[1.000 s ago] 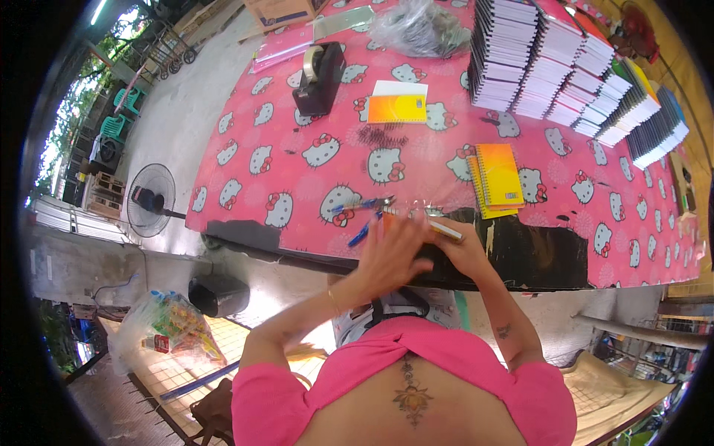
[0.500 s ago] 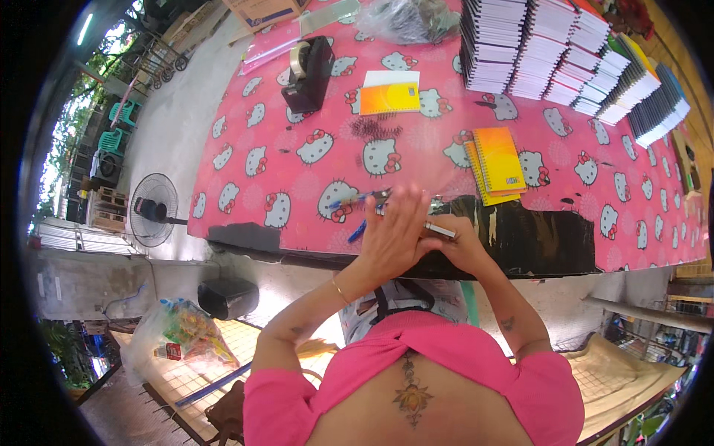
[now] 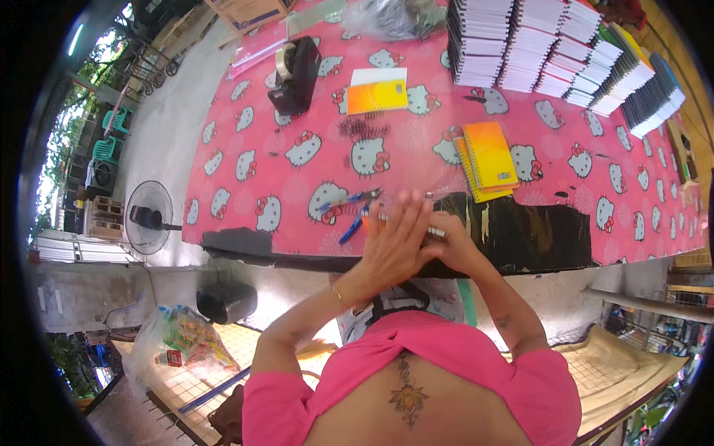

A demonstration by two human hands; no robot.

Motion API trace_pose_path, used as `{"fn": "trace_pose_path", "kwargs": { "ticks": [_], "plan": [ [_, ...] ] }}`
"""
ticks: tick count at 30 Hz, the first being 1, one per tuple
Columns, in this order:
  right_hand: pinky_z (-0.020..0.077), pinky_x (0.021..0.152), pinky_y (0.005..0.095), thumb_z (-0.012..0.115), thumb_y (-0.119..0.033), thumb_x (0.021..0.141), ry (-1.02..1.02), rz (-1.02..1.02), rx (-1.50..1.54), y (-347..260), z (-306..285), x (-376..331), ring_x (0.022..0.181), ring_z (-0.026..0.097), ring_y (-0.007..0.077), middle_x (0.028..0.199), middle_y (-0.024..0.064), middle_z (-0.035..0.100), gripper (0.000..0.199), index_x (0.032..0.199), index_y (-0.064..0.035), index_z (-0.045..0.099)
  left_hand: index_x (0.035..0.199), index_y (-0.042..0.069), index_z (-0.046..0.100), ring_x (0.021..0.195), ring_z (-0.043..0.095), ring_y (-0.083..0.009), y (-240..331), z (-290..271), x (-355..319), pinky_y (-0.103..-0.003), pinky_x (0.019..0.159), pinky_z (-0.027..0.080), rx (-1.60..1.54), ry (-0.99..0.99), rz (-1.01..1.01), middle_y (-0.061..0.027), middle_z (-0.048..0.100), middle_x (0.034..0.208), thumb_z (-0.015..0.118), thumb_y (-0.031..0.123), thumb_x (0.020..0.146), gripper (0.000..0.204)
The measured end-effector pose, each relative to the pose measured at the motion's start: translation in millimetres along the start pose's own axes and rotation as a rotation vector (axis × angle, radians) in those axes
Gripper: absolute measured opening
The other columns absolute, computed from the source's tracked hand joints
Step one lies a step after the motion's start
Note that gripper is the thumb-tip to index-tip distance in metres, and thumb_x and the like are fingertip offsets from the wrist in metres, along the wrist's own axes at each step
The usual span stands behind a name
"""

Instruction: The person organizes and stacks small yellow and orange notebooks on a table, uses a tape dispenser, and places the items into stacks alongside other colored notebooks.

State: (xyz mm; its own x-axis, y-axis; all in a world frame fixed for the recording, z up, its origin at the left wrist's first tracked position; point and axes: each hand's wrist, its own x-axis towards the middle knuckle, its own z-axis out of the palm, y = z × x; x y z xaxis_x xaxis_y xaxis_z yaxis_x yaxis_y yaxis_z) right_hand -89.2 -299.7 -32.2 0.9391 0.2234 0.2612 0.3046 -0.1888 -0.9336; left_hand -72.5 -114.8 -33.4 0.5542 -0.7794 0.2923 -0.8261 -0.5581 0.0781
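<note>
Close to the table's near edge, my left hand [image 3: 398, 232] lies flat with its fingers stretched out, over a small notebook [image 3: 436, 232]. Only a white edge and a bit of orange show; the rest is hidden under my hands. My right hand [image 3: 455, 245] has its fingers curled round the notebook's right side. Just left of my left hand are blue-handled pliers [image 3: 348, 199] and a second blue-handled tool [image 3: 351, 232], partly covered. Yellow-orange spiral notebooks [image 3: 491, 157] overlap in a small pile to the right of my hands.
Another yellow-orange notebook [image 3: 378, 97] lies farther back, beside a black tape dispenser [image 3: 294, 76]. Tall stacks of spiral notebooks [image 3: 543, 48] stand at the back right. A clear plastic bag [image 3: 394, 16] sits at the back. Left of the table is a fan [image 3: 149, 217].
The whole view has shifted slightly. My hands remain together on the notebook, and a bit of orange now shows at the left of my left hand.
</note>
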Motion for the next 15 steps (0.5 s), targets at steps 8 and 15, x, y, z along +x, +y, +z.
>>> {"fn": "trace_pose_path", "kwargs": {
  "ticks": [8,15],
  "plan": [
    [0.0512,0.082,0.0382,0.068,-0.001,0.080,0.017,0.098,-0.096,-5,-1,3,0.093,0.067,0.0347,0.100,0.0210,0.068,0.034,0.114,0.0000,0.065,0.136,0.004,0.052,0.132,0.049,-0.0306,-7,-37,25,-0.060,0.116,0.008,-0.090,0.214,-0.071,-0.0144,0.057,0.136,0.056,0.043,0.095,0.057],
    [0.0500,0.073,0.0329,0.072,-0.012,0.086,0.122,-0.003,-0.115,-35,-28,-2,0.083,0.066,0.0217,0.100,0.0086,0.073,0.029,0.114,-0.0033,0.068,0.101,0.012,0.064,0.095,0.064,-0.0199,-17,-44,35,-0.049,0.106,0.034,-0.335,0.274,0.036,-0.0011,0.067,0.098,0.074,0.017,0.083,0.022]
  ]
}}
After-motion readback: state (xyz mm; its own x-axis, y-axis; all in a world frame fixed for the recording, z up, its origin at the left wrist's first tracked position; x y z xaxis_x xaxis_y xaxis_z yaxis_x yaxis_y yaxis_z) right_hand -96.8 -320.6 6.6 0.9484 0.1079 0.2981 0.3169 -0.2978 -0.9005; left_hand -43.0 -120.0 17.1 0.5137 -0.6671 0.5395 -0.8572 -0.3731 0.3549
